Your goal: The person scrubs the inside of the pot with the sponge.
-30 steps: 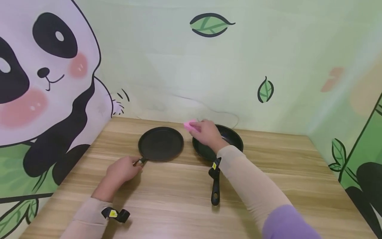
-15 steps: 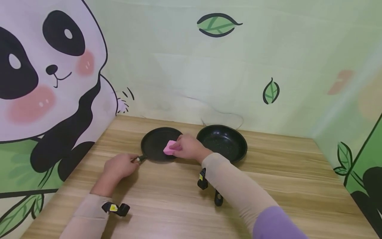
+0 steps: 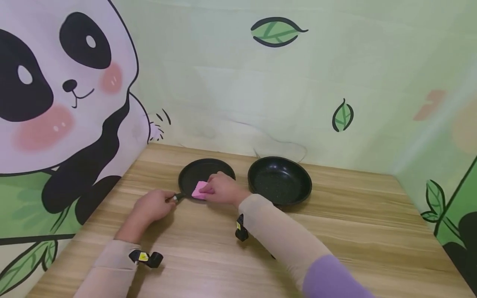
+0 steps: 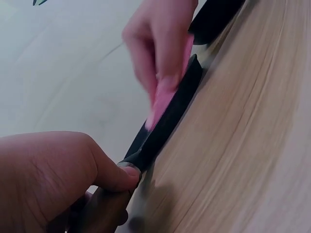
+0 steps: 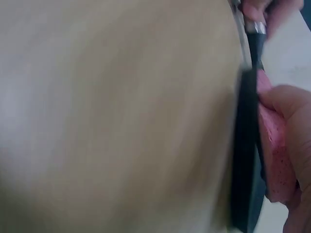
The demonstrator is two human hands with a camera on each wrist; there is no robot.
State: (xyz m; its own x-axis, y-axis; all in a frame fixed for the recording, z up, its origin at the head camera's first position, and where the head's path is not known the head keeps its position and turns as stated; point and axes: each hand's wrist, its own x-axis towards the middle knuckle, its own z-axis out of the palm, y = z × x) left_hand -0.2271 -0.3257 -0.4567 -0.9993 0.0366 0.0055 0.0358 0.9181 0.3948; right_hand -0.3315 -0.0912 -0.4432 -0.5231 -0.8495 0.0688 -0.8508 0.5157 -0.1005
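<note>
A shallow black flat pan (image 3: 191,176) lies on the wooden table, its handle toward the near left. My left hand (image 3: 153,205) grips that handle (image 4: 104,206), thumb along the top near the metal collar. My right hand (image 3: 223,189) pinches a pink sponge (image 3: 200,189) between thumb and fingers, over the near part of the pan. In the right wrist view the sponge's porous side shows, just inside the pan's rim (image 5: 247,145). The right hand covers the pan's right side in the head view.
A deeper black frying pan (image 3: 279,180) stands to the right of the flat pan, its handle mostly hidden beneath my right forearm. The wooden table (image 3: 357,215) meets a printed wall (image 3: 223,82) at the back. Each wrist wears a small black camera (image 3: 147,258).
The right hand has carried the sponge leftward from above the frying pan's left edge to the near part of the flat pan. The left hand keeps its grip on the handle.
</note>
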